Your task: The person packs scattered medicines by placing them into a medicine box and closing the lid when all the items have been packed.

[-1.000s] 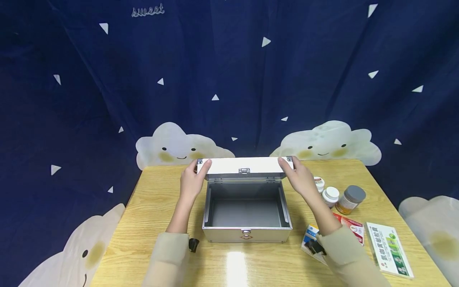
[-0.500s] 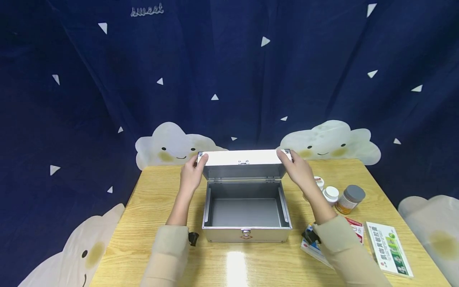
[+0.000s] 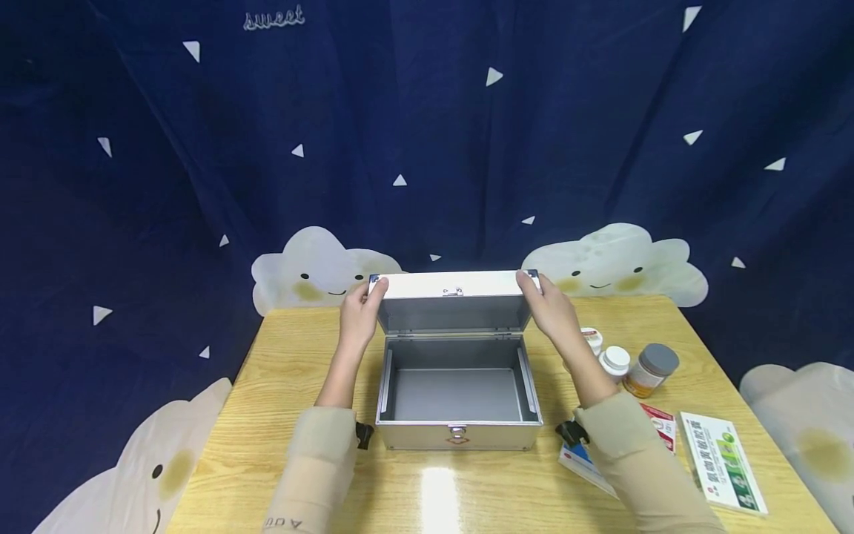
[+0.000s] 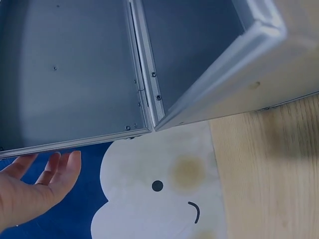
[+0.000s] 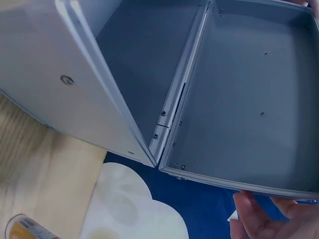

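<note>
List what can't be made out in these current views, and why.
Head view: finger ends of the left hand and right hand, behind the lid.
Head view: most of the blue-and-white carton and part of the red carton, under the right sleeve.
Head view: fine print on the grey-capped bottle, too small.
Right wrist view: rest of the orange-labelled bottle, cut off by the bottom edge.

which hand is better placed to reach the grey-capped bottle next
Probably the right hand: it holds the lid by its right corner, on the same side of the box as the grey-capped bottle. The left hand holds the left corner, farther away.
</note>
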